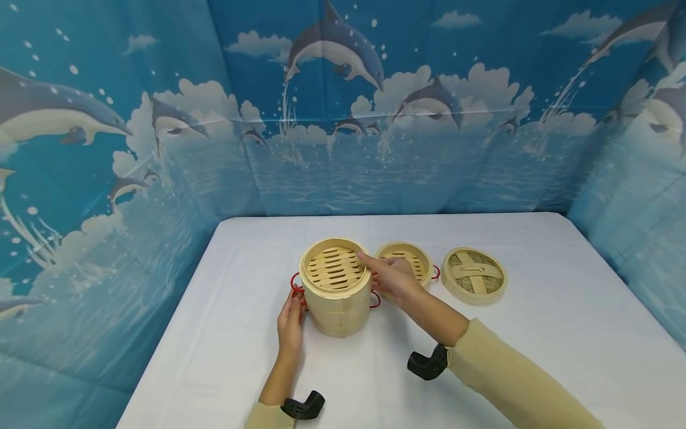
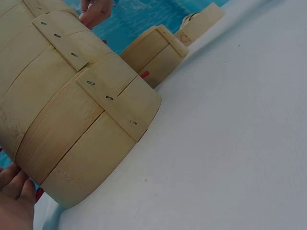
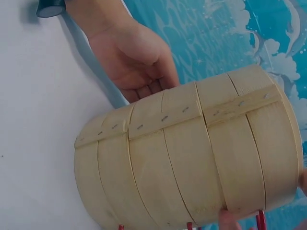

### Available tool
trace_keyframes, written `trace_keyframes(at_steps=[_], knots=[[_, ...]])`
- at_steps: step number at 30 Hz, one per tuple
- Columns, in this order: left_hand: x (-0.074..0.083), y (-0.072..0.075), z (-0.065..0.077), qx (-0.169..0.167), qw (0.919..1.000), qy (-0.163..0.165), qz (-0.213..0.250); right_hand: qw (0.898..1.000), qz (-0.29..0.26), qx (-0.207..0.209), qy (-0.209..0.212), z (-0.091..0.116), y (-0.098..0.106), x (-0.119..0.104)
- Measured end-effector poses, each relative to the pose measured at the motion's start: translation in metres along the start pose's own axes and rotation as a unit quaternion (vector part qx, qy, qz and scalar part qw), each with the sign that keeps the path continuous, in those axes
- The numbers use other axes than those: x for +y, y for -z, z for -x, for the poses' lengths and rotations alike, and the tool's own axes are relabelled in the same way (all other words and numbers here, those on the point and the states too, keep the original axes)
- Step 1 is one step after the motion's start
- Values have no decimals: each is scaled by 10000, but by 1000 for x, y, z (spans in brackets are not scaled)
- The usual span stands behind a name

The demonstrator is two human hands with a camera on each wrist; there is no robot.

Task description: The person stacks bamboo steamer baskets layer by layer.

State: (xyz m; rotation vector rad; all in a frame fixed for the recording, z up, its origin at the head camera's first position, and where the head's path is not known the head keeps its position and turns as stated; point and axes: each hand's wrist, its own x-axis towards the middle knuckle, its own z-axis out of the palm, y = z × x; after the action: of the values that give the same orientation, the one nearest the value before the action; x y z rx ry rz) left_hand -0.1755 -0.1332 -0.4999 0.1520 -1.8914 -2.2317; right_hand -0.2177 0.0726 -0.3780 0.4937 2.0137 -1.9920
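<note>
At the left, the left hand (image 1: 289, 322) reached up against the low side of the bamboo stack (image 1: 336, 313), its fingers at the wall beside a red handle (image 1: 292, 283); whether they closed on that handle I could not tell, since the fingertips were hidden. The stack stood between the two hands on the white table (image 1: 214, 357), the slatted floor of its top tier (image 1: 334, 268) facing up. On its right side, the right hand (image 1: 393, 277) gripped the top tier – thumb over the rim, other fingers down the outer wall, with one fingertip between two red handles in the right wrist view. Just behind that hand sat a single tier (image 1: 411, 260), apart from the stack, and farther right lay the woven lid (image 1: 474, 272).

The step in hand looked like seating and steadying the stacked tiers. The next move seemed to call for a level, even rim before the right hand let go – with the single tier and lid both within reach.
</note>
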Motion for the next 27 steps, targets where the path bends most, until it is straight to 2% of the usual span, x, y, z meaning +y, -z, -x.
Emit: trace_keyframes(at_steps=[6,16,27], knots=[[0,-2,1,-60,9999,-97,70,9991,362,-133,-148,-2,6,-4],[-1,-3,0,44,9999,-94,118,9991,395,-148,-27,2,5,-5],[-1,-1,2,-52,9998,-173,39,9996,269,-33,29,10,0,1]])
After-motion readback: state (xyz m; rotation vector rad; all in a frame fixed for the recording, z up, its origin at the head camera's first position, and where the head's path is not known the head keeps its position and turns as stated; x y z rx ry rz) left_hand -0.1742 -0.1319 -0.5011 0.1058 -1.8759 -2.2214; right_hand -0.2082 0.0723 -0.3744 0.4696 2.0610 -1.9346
